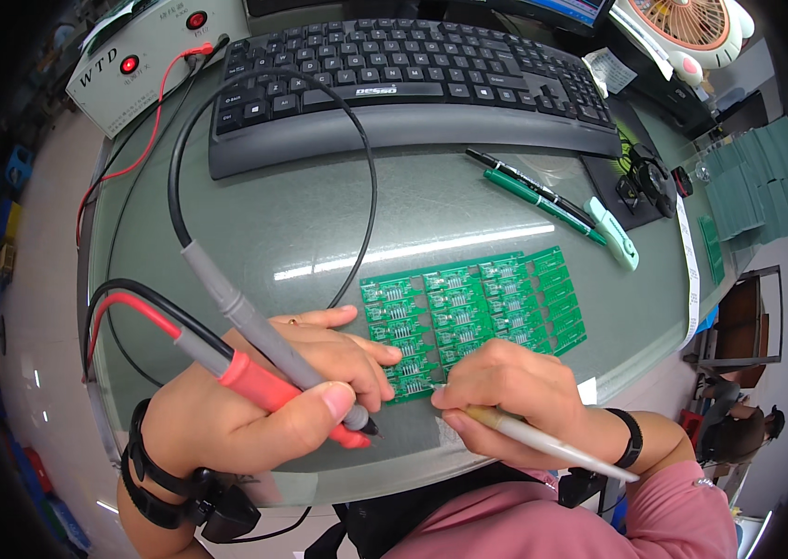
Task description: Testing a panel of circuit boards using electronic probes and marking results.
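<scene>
A panel of green circuit boards (453, 296), split into rows of small identical boards with parts on them, lies on the table before me. My left hand (231, 433) is closed around a red test probe (259, 384) and a grey test probe (264, 340); their tips point down beside the panel's near left corner. Some left fingers rest on the panel's left edge. My right hand (520, 387) pinches a slim white pen-shaped tool (566, 451) with a tan section. Its tip is close to the near edge of the panel; whether it touches is unclear.
A black keyboard (413, 88) spans the back. Right of it lie a green pen (543, 205), a black pen (524, 186) and a mint-capped marker (612, 233). A grey power box (147, 65) with red and black leads stands back left. Green boards (757, 186) are stacked at right.
</scene>
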Motion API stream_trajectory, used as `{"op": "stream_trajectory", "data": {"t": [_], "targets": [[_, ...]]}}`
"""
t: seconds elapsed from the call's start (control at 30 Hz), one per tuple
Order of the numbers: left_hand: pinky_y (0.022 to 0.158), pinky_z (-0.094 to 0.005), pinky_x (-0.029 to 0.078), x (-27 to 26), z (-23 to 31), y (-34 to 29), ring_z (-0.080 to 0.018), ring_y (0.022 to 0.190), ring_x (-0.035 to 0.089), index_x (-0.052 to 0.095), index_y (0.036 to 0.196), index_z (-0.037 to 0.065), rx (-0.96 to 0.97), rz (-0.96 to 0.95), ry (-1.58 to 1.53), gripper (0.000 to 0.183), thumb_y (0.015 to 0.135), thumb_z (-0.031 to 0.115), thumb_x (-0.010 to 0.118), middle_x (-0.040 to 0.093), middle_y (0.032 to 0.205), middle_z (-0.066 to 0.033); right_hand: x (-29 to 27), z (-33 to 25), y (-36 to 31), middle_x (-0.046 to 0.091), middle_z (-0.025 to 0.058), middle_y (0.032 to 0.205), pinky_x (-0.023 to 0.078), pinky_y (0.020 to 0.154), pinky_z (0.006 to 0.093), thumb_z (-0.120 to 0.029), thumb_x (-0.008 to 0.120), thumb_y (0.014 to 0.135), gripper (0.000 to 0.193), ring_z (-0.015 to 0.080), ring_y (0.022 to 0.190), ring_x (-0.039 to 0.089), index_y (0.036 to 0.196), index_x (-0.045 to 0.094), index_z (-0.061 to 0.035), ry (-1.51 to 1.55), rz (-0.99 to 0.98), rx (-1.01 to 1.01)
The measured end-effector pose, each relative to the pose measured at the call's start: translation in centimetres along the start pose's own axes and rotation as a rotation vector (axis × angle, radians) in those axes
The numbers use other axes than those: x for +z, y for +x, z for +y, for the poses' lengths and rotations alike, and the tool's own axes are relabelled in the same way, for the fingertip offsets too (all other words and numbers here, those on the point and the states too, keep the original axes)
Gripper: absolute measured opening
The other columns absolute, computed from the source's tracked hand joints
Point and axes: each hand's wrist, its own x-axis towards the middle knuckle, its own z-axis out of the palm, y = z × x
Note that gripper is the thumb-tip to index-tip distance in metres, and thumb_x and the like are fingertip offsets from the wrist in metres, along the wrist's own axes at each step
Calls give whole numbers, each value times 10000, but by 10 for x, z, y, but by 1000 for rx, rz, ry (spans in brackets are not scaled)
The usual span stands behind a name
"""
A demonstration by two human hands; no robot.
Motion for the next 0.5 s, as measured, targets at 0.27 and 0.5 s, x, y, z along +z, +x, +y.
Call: {"op": "stream_trajectory", "data": {"t": [0.27,0.5], "targets": [[1081,-549,273,0,-1,-2,-351,1088,620,680,857,25,7,11,5,413,843,324,396,703,946,-128,9,0,-6,568,67,685,467,472,300,-39,746,691,234,220,564,585,755,521,-52,-88,-1,-23],[1082,-548,273,0,-1,-2,-351,1085,622,680,859,28,1,14,6,411,850,325,396,703,942,-125,12,3,-7,556,66,682,466,471,299,-40,749,672,253,216,562,580,753,511,-60,-153,17,-68]]}}
